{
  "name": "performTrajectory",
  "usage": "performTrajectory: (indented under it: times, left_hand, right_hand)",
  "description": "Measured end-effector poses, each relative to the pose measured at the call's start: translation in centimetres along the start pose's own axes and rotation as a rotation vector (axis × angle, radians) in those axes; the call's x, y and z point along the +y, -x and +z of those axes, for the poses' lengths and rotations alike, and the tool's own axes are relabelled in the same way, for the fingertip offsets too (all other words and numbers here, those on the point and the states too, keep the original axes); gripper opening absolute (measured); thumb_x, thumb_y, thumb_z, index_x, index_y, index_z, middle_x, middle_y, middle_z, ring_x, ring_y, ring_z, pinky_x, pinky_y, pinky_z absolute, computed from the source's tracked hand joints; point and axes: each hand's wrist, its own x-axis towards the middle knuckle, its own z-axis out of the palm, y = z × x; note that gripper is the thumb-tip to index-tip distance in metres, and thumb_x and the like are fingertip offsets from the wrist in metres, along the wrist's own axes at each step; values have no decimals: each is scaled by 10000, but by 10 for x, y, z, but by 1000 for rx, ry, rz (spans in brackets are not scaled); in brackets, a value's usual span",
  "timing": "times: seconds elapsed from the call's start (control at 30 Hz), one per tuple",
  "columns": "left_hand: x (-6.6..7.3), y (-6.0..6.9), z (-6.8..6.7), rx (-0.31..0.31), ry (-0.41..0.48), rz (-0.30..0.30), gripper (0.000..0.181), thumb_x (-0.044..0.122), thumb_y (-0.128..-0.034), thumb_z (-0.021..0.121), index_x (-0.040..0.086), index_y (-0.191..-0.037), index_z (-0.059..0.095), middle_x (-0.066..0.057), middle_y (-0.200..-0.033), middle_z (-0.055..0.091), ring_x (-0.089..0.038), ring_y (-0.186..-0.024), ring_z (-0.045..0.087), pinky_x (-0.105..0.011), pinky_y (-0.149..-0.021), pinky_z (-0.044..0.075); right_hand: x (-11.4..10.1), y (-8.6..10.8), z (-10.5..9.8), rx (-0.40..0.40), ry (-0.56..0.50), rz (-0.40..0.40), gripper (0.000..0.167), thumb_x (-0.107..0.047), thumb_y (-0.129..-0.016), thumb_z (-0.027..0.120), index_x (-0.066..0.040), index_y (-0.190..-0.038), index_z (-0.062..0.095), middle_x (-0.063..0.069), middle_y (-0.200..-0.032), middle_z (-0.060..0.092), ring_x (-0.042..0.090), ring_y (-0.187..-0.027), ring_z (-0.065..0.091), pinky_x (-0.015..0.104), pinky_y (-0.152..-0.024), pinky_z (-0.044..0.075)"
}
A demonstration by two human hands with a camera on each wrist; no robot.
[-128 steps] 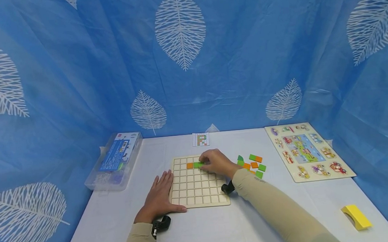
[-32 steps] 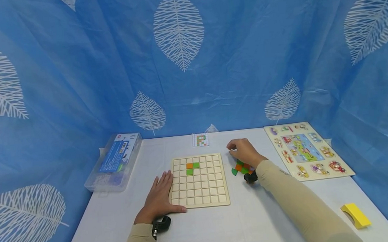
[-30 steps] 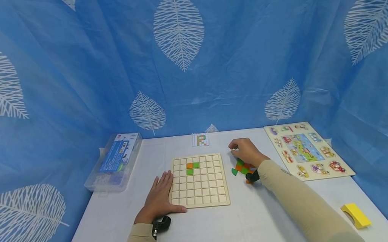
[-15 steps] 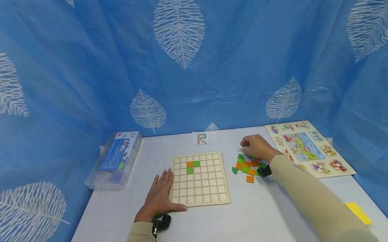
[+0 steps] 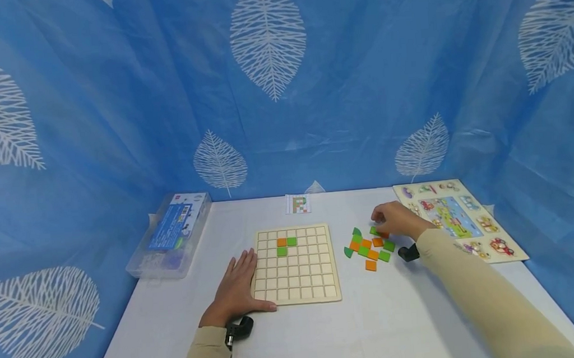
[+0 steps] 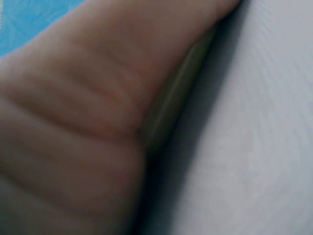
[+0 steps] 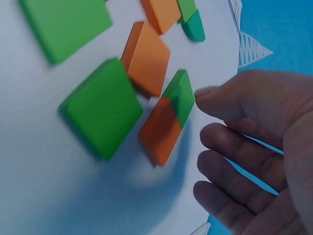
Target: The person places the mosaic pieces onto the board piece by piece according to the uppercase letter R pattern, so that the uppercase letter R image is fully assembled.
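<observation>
Three tiles [image 5: 284,243] in board [image 5: 296,279], right hand [image 5: 395,219] empty

My left hand [image 5: 237,287] lies flat, fingers spread, along the board's left edge; it grips nothing. My right: fingers loosely bent, thumb apart, nothing held. Just beside its fingertips, an orange-green pair [image 7: 168,115]. More loose tiles [image 7: 101,108] lie to its left, between it and the board. Card [image 5: 297,203] beyond, between both hands. Puzzle [image 5: 450,219] behind my right.

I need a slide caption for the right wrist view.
Right hand, loosely curled, beside green tiles and orange tiles on a white surface.
</observation>
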Motion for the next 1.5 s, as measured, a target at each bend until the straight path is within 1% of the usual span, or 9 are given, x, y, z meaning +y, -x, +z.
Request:
performTrajectory:
  times: [0.23,0.47,0.63,0.77,0.87,1.0,1.07,1.4,1.5]
  left_hand:
    - [0,1,0,-31,0,-13,1516,901,-581,784,-25,-1653,244,-160,-1714,220,-306,-1591,112,-514,-1272,60]
    - [1,1,0,-22,19,-9,1512,899,-581,783,-32,-1649,254,-164,-1710,233,-317,-1589,117,-537,-1269,60]
    - [0,1,0,-15,15,-6,1513,896,-578,786,-36,-1646,259,-170,-1707,242,-320,-1589,120,-535,-1269,60]
    - [-1,0,0,-20,9,-5,1514,891,-579,788,-36,-1648,249,-168,-1710,231,-314,-1590,114,-524,-1271,51]
    - [-1,1,0,-9,14,1,1510,875,-576,803,-44,-1643,258,-174,-1707,240,-322,-1588,132,-529,-1270,69]
    - [-1,0,0,7,17,10,1503,862,-577,816,-52,-1638,271,-182,-1702,253,-331,-1583,155,-539,-1267,95]
    - [0,0,-1,-3,11,5,1506,866,-579,811,-41,-1646,254,-169,-1710,233,-314,-1588,136,-522,-1271,78]
    - [2,1,-2,18,16,19,1489,858,-586,814,-65,-1628,286,-195,-1692,272,-346,-1578,172,-559,-1261,116]
    - [2,1,-3,14,15,19,1489,858,-590,812,-57,-1635,275,-187,-1700,256,-336,-1582,159,-550,-1264,109]
  right_hand:
    - [8,7,0,-39,6,10,367,-129,-905,845,-2,-1218,703,89,-1072,676,287,-985,602,511,-963,546]
    - [8,11,-1,-45,11,-2,385,-94,-881,851,14,-1216,696,85,-1057,668,276,-970,604,510,-958,550]
    - [10,11,1,-45,13,-13,371,-68,-866,845,11,-1197,697,76,-1028,661,267,-939,594,493,-918,552]
    - [12,10,5,-32,20,-30,336,-53,-859,844,3,-1162,708,63,-1005,659,252,-907,584,479,-885,552]
    - [13,9,7,-17,28,-41,312,-40,-857,840,3,-1140,715,55,-981,656,245,-884,580,473,-869,555]
    - [14,7,9,-1,37,-36,299,-38,-862,837,-1,-1134,720,42,-962,656,237,-877,587,467,-876,563]
    - [15,7,9,4,41,-32,298,-45,-868,838,-2,-1139,721,37,-964,659,234,-879,593,466,-883,567]
    - [11,9,7,37,28,-20,359,-67,-861,843,33,-1181,715,63,-991,681,257,-912,619,503,-918,566]
    - [9,9,7,56,24,-7,365,-73,-864,844,28,-1191,716,63,-993,683,257,-919,618,498,-934,566]
